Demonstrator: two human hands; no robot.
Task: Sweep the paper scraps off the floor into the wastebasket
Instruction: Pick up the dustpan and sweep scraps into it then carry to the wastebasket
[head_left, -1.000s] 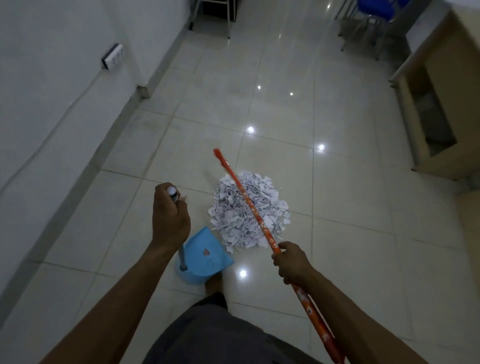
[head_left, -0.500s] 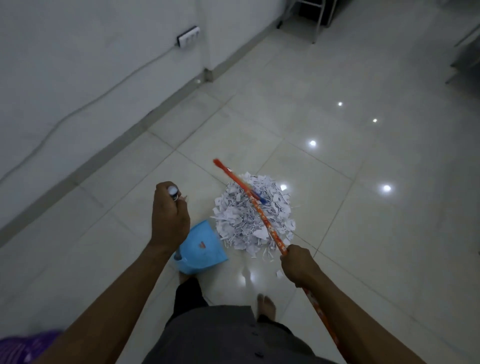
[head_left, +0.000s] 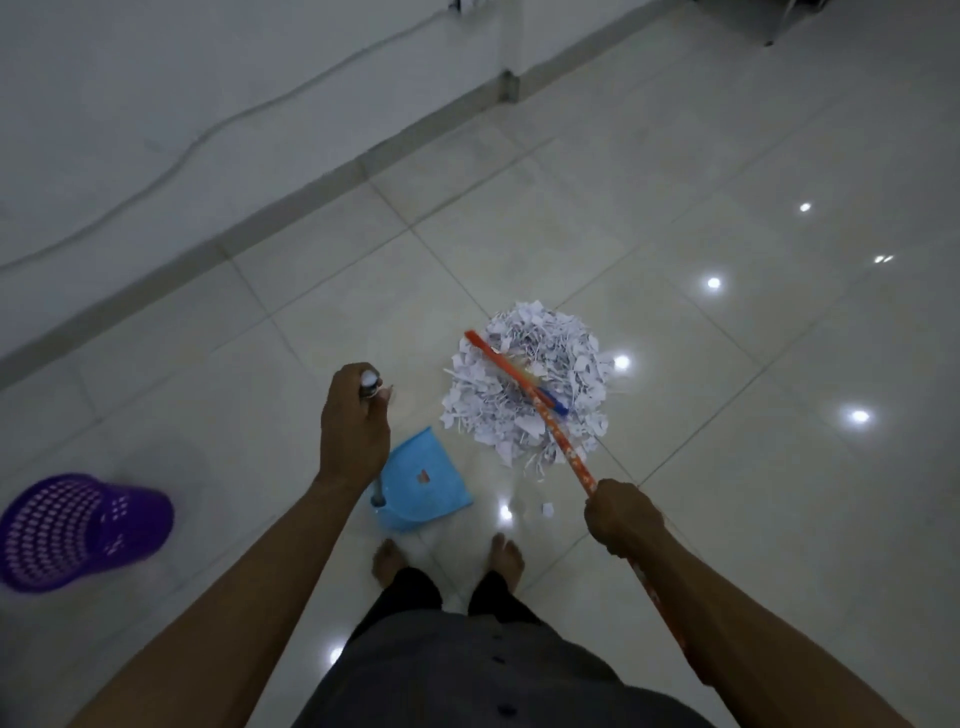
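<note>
1 heap of paper scraps (head_left: 493, 410) just ahead and right of the dustpan (head_left: 426, 478); right hand (head_left: 621, 517), nearer, wrapped round the broom stick (head_left: 558, 441) slanting across it; left hand (head_left: 353, 421) gripping the dustpan handle (head_left: 378, 491).

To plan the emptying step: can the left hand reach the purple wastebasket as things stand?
Probably not: the left hand grips the dustpan handle, and the wastebasket sits apart at far left, though nothing blocks it.
</note>
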